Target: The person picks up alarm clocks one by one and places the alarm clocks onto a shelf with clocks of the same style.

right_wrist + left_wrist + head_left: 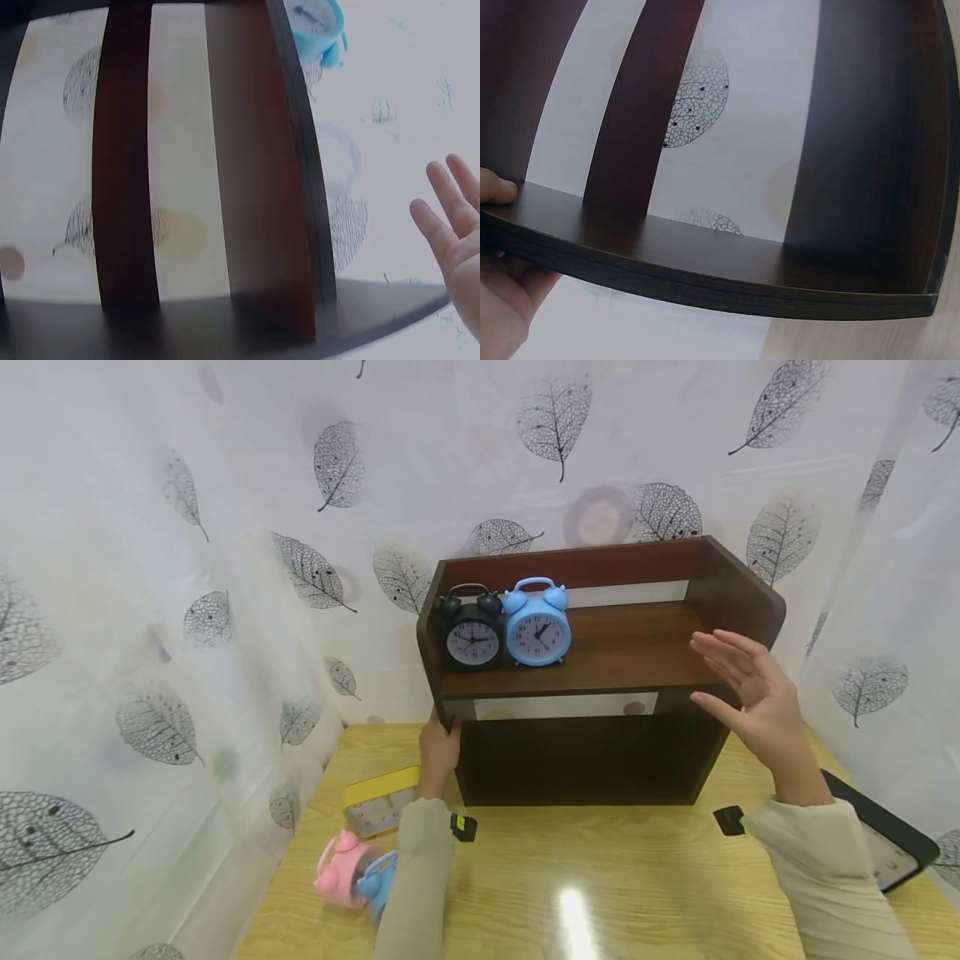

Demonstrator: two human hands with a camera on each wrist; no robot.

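Note:
A dark brown two-tier shelf (630, 647) stands on the wooden table, its upper tier bearing a black twin-bell alarm clock (472, 642) at the left end. Beside that clock is a light blue twin-bell alarm clock (537, 637), both dials facing me. My left hand (438, 747) grips the shelf's left side panel low down; in the left wrist view its thumb (496, 187) lies on the inner face and the fingers are outside. Raised by the right end of the shelf, my right hand (761, 706) holds nothing, its fingers spread apart from the thumb.
Left of the shelf, a yellow-topped clock (382, 802) lies near a pink alarm clock (345, 868) and a blue alarm clock (377, 887), partly behind my left sleeve. A black-framed clock (888, 839) leans beyond my right forearm. Leaf-patterned curtain (225, 485) surrounds the table (637, 868).

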